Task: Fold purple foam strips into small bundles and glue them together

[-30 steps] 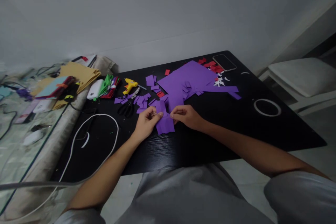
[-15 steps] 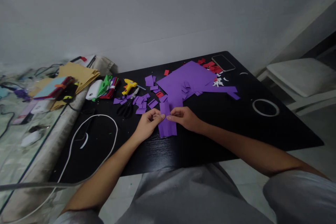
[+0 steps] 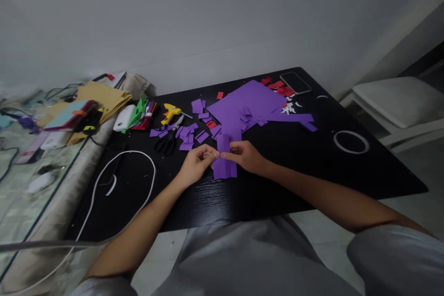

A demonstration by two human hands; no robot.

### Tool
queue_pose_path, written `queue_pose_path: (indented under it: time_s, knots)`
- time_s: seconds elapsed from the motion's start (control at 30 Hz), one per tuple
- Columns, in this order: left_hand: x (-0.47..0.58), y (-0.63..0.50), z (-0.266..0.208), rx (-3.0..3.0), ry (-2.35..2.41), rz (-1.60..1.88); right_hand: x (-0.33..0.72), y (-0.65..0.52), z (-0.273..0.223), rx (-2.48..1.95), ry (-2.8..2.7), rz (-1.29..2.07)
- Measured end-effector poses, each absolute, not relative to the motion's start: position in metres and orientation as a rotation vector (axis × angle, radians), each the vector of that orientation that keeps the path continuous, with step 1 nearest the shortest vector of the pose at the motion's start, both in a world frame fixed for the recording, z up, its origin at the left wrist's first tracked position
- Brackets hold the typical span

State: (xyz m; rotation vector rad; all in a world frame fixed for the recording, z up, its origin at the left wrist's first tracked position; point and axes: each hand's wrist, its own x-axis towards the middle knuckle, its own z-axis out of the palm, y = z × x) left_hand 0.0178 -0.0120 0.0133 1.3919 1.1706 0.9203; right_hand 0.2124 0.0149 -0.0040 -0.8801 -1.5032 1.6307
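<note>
Between my hands is a creased strip of purple paper (image 3: 224, 169), its lower end spread near the front of the black table. My left hand (image 3: 200, 162) pinches its left edge between thumb and fingers. On the other edge, my right hand (image 3: 245, 156) grips the same strip, the two thumbs almost touching at the middle. Beyond the strip lies a large purple sheet (image 3: 243, 97) with a long arm reaching toward my hands. Small folded purple pieces (image 3: 189, 134) are scattered to the left of it.
Left of the paper lie black-handled pliers (image 3: 169, 141), a yellow glue gun (image 3: 170, 113) and a looped white cable (image 3: 152, 171). A phone (image 3: 295, 83) rests at the back right near red scraps (image 3: 279, 87). A white ring (image 3: 351, 142) lies on the right. A white chair (image 3: 398, 101) stands beyond.
The purple strip has shifted slightly to the right and its upper part looks narrower. Both hands keep their pinch on it, nearly in the same place.
</note>
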Motion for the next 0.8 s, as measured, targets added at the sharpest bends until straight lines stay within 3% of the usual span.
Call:
queue_pose_path:
  time_s: [0.17,0.8]
  knots:
    - [0.011,-0.008,0.012,1.373,1.154,0.887,0.215,0.019,-0.008,-0.969,-1.533,1.510]
    - [0.010,-0.010,0.006,1.638,1.195,0.898,0.212,0.017,-0.006,-0.856,-1.526,1.683]
